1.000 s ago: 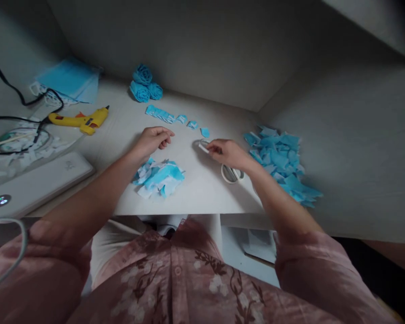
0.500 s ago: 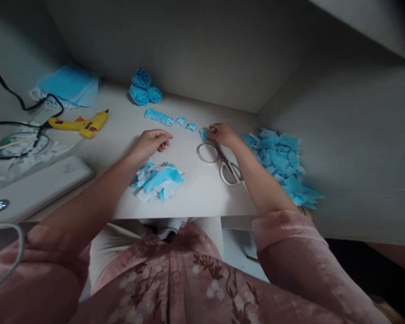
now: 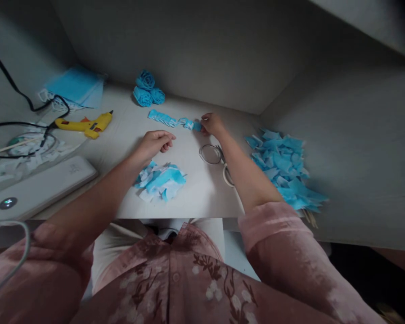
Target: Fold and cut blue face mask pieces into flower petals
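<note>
Over the last half second the right hand has gone farther across the table, and the small blue pieces at the near end of the row have closed up, their gaps almost gone. From where I stand, its fingertips are on the end piece, at the right end of the row of blue pieces, which lies in front of the rolled blue flowers. Whether they pinch it or merely push, I can't tell. The left hand rests loosely curled, well apart from the right, just beyond the small heap of scraps; I can't make out anything in its fingers.

The pieces look light, so too hard a shove could make them ride over each other or buckle the row. The right forearm hangs over the scissors and could drag them or the wire ring if it dropped, while the left wrist could brush scraps off the heap.

The row's long axis slants from the flowers down toward the right hand, its right end nearer the person; the scissors' blades seem to point away from the body, toward that end
</note>
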`<state>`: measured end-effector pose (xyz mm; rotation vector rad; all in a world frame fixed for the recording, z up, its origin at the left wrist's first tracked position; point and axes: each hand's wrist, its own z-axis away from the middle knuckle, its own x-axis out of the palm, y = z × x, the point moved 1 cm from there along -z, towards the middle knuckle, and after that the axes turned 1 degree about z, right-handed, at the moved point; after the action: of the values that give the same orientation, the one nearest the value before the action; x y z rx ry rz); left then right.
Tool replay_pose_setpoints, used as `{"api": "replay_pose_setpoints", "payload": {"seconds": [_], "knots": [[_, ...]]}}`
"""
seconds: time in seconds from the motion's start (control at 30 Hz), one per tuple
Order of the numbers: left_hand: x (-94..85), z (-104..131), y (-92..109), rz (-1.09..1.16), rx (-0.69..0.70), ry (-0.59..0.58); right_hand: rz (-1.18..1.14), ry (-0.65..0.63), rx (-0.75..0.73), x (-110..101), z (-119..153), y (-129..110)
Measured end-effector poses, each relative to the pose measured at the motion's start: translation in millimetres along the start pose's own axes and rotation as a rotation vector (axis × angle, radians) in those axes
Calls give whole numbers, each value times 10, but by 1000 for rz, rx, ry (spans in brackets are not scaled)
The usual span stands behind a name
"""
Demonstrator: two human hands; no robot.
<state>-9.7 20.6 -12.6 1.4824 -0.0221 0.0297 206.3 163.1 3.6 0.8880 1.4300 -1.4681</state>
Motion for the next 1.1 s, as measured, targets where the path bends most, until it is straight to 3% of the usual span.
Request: {"api": "replay_pose_setpoints", "payload": {"seconds": [0.17, 0.4, 0.53, 0.67, 0.87, 0.93, 1.0, 1.1], "knots": [[-1, -11, -8, 7, 1, -3, 190, 178, -157, -153, 174, -65], [3, -20, -21, 16, -5, -7, 366, 130, -401, -55, 382, -182], [5, -28, -32, 22, -10, -10, 489, 127, -455, 53, 418, -214], [3, -27, -31, 14, -12, -9, 458, 115, -488, 68, 409, -221], [1, -33, -33, 20, -20, -10, 248, 142, -389, -214, 84, -102], [0, -34, -38, 21, -16, -10, -2, 107, -308, -256, -103, -26], [-3, -34, -43, 21, -15, -10, -84, 43, -221, -209, -283, 61], [-9, -38, -51, 18, -18, -15, -1, 23, -183, -59, -479, 182]]}}
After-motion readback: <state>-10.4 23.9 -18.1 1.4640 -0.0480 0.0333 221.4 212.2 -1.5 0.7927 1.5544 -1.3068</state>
